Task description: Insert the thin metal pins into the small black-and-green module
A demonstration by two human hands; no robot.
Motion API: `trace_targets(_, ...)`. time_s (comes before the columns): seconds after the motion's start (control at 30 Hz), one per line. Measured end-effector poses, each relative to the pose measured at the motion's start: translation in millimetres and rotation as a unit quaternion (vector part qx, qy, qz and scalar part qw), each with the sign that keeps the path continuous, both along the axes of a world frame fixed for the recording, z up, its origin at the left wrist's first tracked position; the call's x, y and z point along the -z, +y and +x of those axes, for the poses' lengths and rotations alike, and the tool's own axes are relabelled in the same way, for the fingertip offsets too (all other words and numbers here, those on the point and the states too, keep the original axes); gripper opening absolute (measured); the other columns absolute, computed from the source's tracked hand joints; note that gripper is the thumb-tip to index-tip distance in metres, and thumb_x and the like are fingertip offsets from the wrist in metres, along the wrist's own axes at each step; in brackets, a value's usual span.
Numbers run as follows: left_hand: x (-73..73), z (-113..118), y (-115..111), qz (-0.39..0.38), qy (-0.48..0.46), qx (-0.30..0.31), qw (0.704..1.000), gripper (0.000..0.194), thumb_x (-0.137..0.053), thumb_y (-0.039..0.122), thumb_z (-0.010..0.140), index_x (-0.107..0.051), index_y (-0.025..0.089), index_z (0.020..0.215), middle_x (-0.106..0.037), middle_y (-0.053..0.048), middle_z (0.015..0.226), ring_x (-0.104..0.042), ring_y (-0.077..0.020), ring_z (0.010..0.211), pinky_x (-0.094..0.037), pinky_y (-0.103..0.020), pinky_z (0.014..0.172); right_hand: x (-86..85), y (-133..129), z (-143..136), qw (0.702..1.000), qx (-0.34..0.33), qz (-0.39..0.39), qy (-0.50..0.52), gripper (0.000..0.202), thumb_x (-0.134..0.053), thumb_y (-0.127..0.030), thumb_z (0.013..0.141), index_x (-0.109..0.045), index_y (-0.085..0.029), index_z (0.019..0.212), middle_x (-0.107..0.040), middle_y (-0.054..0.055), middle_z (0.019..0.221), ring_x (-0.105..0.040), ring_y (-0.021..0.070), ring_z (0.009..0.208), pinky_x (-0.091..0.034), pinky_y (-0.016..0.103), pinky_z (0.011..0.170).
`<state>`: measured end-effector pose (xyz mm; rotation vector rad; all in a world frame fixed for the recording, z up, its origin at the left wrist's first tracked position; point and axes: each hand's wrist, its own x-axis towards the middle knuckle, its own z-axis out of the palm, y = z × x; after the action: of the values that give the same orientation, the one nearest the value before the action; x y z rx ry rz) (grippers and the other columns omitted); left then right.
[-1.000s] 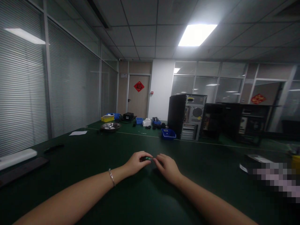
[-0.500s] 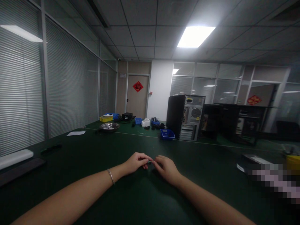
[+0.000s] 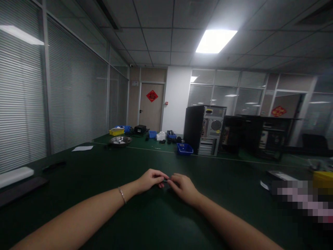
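Note:
Just over the middle of the dark green table (image 3: 156, 222), my two hands meet fingertip to fingertip. My left hand (image 3: 151, 180), with a thin bracelet on its wrist, pinches a tiny greenish part (image 3: 165, 181) between thumb and forefinger. It is too small and blurred for me to tell its kind. From the other side my right hand (image 3: 183, 187) has its thumb and fingers closed at the part's near end. Its fingertips hide whether it grips the part or only touches it.
Farther back are a metal bowl (image 3: 121, 141), a blue tray (image 3: 185, 149), a yellow tray (image 3: 117, 132) and a computer tower (image 3: 204, 130). A paper sheet (image 3: 82, 148) and a long white object (image 3: 15, 176) lie left. At the right edge is a pixelated area beside a yellow bin (image 3: 322, 180).
The view has shifted slightly, so the background sits a little farther left. Both hands keep nearly the same pose around the small part.

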<state>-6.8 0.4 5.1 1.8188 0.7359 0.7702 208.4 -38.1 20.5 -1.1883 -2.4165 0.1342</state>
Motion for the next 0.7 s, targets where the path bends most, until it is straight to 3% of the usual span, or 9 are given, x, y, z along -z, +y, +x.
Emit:
trace_targets(0.27,7.1,2.4,8.0,-0.011,-0.071,-0.065,0.995,0.024,-0.062,0.026,0.096,-0.061,0.015,0.117,-0.066,-0.008,0.115,-0.068,-0.0231,0.094,-0.058,-0.042,0.080,6.2,7.1,1.1,1.000,0.020,-0.005,0.021,0.021,-0.056,-0.032,0.100,-0.066,-0.015,0.094,-0.068,0.003,0.092,-0.066,0.0174,0.082,-0.054,0.036,0.076)
trace_targets(0.7,9.0,4.7,5.7,-0.020,-0.123,-0.093,0.988,0.026,-0.062,0.026,0.096,-0.060,0.016,0.120,-0.066,-0.008,0.117,-0.068,-0.0240,0.097,-0.058,-0.043,0.082,2.3,1.4,-1.3,1.000,-0.008,0.003,0.004,0.020,-0.056,-0.031,0.100,-0.066,-0.015,0.093,-0.068,0.002,0.092,-0.066,0.0172,0.082,-0.054,0.035,0.076)
